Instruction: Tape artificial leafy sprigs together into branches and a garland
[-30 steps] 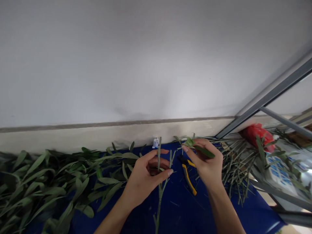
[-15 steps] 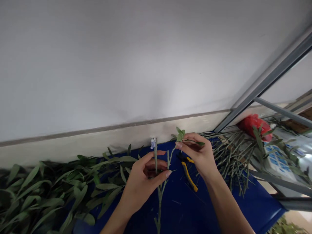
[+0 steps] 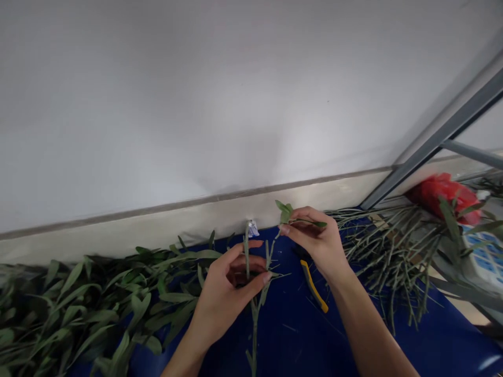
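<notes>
A leafy green stem (image 3: 254, 319) stands almost upright above the blue surface (image 3: 298, 345), its long axis running from the near side toward the far edge by the wall. The left hand (image 3: 230, 293) is nearer its middle, fingers curled loosely around the stem and a side shoot. The right hand (image 3: 314, 243) is nearer the top, pinching the leafy tip between thumb and fingers. Just below the right hand lie yellow-handled pliers (image 3: 313, 287). To the right spreads a pile of bare stems (image 3: 387, 256), and to the left a heap of leafy branches (image 3: 94, 298).
</notes>
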The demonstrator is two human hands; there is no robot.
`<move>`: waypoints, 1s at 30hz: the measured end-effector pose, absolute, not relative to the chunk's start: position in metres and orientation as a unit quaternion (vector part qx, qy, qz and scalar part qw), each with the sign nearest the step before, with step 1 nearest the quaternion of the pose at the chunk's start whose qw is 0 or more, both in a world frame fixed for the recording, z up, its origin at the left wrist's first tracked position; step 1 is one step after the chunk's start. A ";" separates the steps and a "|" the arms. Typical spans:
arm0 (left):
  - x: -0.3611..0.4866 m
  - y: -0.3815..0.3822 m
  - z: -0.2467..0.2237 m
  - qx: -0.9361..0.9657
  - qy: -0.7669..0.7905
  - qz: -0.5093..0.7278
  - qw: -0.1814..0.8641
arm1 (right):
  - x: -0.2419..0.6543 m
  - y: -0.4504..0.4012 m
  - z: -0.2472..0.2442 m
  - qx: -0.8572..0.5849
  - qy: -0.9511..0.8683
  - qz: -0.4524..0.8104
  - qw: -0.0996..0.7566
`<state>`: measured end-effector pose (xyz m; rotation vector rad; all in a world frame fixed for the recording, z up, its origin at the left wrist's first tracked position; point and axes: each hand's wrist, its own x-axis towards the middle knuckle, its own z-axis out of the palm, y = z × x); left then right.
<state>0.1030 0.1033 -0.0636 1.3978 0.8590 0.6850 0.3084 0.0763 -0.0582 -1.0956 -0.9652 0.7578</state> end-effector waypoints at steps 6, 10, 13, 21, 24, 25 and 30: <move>0.109 0.098 -0.060 0.557 0.387 0.294 0.674 | 0.311 0.080 -0.069 -0.459 -0.404 0.354 0.708; 0.112 0.093 -0.053 0.543 0.397 0.319 0.668 | 0.310 0.083 -0.072 -0.427 -0.390 0.375 0.724; 0.112 0.092 -0.051 0.535 0.405 0.340 0.659 | 0.309 0.083 -0.070 -0.406 -0.384 0.400 0.726; 0.111 0.091 -0.050 0.523 0.419 0.349 0.655 | 0.302 0.081 -0.069 -0.393 -0.385 0.418 0.723; 0.111 0.092 -0.051 0.523 0.417 0.352 0.656 | 0.302 0.082 -0.069 -0.400 -0.385 0.416 0.720; 0.110 0.093 -0.052 0.524 0.416 0.351 0.656 | 0.302 0.082 -0.069 -0.405 -0.385 0.410 0.721; 0.108 0.096 -0.055 0.536 0.407 0.332 0.661 | 0.302 0.082 -0.068 -0.431 -0.387 0.387 0.718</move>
